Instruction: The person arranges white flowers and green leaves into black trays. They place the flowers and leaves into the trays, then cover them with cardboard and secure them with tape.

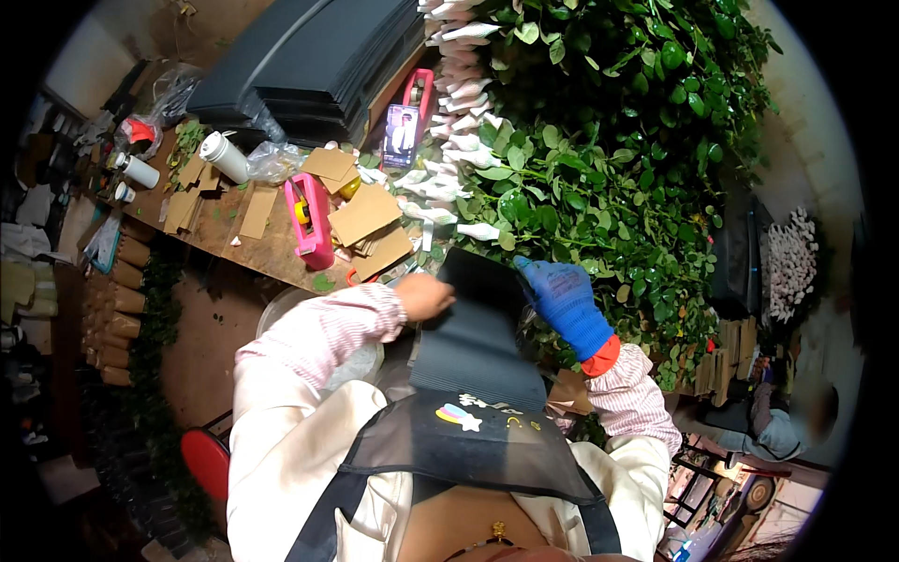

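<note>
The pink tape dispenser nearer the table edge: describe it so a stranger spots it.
Left of the big leafy heap is a wooden table. Near its front edge lies a pink tape dispenser. Unlike its pink twin behind the phone, it has loose tan cardboard pieces on both sides.

From the wearer's head, the wide fisheye view looks down past the black, star-decorated apron bib (478,451) at the bare left hand (426,297) and blue-gloved right hand (566,304), both near.

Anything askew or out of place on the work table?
Brown cards lie askew, overlapping at mixed angles beside the nearer pink tape dispenser, and a loose green leaf sits at the table's edge. No spill stands out.
</note>
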### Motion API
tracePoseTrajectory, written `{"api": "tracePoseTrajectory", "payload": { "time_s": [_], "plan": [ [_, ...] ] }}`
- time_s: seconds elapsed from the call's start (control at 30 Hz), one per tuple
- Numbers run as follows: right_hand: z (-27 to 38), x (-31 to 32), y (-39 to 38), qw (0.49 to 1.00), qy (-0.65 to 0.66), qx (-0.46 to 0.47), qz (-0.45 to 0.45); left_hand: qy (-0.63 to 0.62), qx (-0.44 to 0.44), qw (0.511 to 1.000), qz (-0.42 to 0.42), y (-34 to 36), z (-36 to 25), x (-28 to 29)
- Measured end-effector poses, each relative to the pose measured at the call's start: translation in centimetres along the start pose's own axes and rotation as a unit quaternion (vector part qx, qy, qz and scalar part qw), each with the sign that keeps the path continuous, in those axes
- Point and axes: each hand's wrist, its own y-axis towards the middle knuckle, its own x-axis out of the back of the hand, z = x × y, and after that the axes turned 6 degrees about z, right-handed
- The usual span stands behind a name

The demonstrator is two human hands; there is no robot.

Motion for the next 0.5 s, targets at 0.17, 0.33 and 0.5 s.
{"api": "tracePoseTrajectory", "payload": {
  "time_s": [0.17,0.33,0.5],
  "plan": [
    [0.2,-1.2,0.4,1.000,-0.024,-0.011,-0.010,0.141,-0.201,0.960,-0.133,5.0,0.5,-6.5],
    [3.1,4.3,-1.3,0.950,0.260,0.069,-0.160,0.120,-0.189,0.959,-0.172,4.7,1.6,-7.4],
    [3.4,-2.0,0.2,0.987,0.138,-0.078,-0.040,0.121,-0.202,0.956,-0.172,4.9,1.4,-7.2]
  ]
}}
